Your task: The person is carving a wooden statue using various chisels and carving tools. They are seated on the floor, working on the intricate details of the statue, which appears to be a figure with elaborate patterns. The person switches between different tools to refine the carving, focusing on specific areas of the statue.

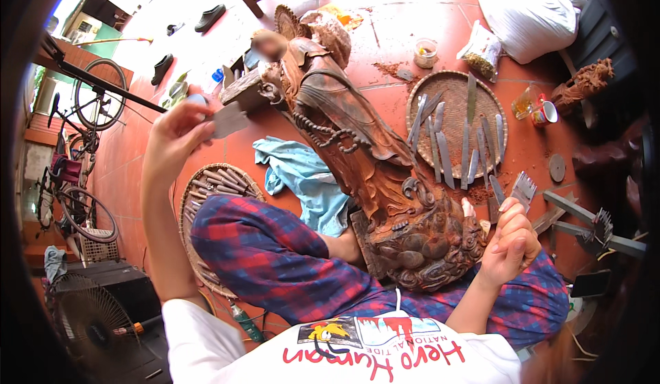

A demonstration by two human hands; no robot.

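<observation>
A carved brown wooden statue point(357, 129) lies slanted in front of me, its carved base point(433, 239) against my crossed legs. Raised to the left of it, my left hand point(177, 129) pinches a small flat grey rectangular piece point(230, 120); whether it is sandpaper or a metal scraper I cannot tell. My right hand point(510, 246) is closed beside the base, with a thin grey blade point(497, 190) standing out from its fingers. Just past those fingers is a bristle brush point(524, 189). Neither hand touches the statue.
A round woven tray point(414, 95) of flat metal tools lies right of the statue. Another basket point(184, 215) with wooden-handled tools is by my left knee. A blue cloth point(302, 181), a clear cup point(425, 52), a white sack point(528, 13) and a fan point(93, 319) are around me.
</observation>
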